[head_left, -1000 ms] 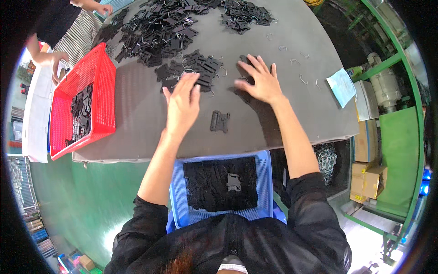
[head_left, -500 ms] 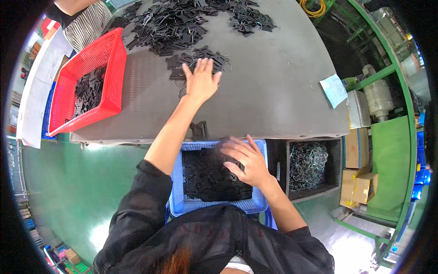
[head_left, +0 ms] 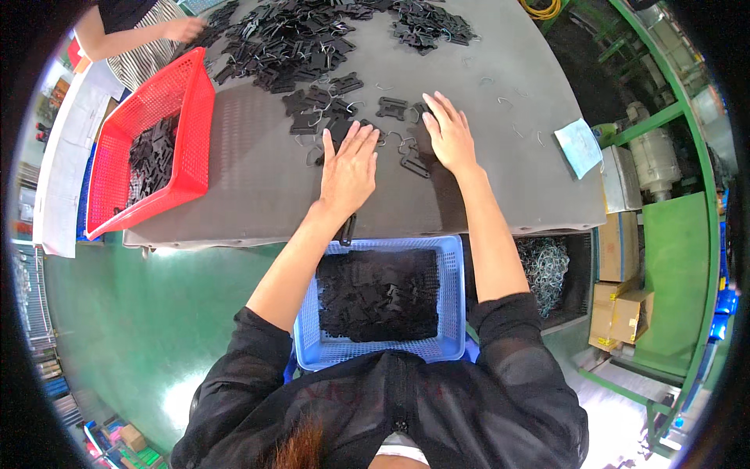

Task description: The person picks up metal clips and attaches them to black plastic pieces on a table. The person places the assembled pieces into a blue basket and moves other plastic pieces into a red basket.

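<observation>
Currently both hands [head_left: 349, 172] [head_left: 452, 142] are apart, fingers outstretched, among black parts [head_left: 391, 108] on grey tabletop [head_left: 266, 176].

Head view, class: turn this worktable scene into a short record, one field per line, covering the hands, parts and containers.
Left hand: fingers extended over flat black pieces; contact unclear
Right hand: open, beside loose black pieces
Large pile: black pieces, far part of the grey table
Red basket: table's left side, black pieces inside
Blue basket: below the near edge, black pieces inside
Metal hooks: dark bin, right of blue basket
</observation>
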Demonstrator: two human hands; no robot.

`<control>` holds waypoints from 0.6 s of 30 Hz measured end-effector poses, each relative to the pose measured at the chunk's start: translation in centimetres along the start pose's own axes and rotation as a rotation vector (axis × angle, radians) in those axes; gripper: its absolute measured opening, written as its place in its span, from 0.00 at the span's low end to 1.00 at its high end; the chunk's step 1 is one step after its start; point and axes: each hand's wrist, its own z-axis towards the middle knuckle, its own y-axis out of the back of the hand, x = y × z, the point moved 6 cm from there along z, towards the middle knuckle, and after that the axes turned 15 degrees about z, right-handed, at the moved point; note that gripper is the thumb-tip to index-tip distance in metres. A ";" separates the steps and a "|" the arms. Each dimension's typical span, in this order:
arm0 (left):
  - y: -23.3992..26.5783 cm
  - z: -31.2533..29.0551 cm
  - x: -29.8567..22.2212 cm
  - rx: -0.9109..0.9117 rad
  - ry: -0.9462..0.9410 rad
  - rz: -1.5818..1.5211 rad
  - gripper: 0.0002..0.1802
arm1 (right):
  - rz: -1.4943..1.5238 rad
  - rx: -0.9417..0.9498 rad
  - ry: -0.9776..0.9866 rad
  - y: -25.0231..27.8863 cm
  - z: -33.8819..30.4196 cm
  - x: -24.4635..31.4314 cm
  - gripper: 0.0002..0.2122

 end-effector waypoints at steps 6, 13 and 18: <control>0.0 1.7 0.6 0.144 0.074 0.256 0.22 | -0.237 -0.041 -0.224 0.4 0.0 -3.1 0.24; -1.4 2.2 -2.5 0.089 -0.138 0.192 0.22 | -0.250 0.070 -0.108 2.4 -8.6 3.3 0.29; -1.7 1.5 -4.0 0.149 -0.242 0.024 0.22 | -0.020 0.356 0.082 2.9 -14.3 9.1 0.21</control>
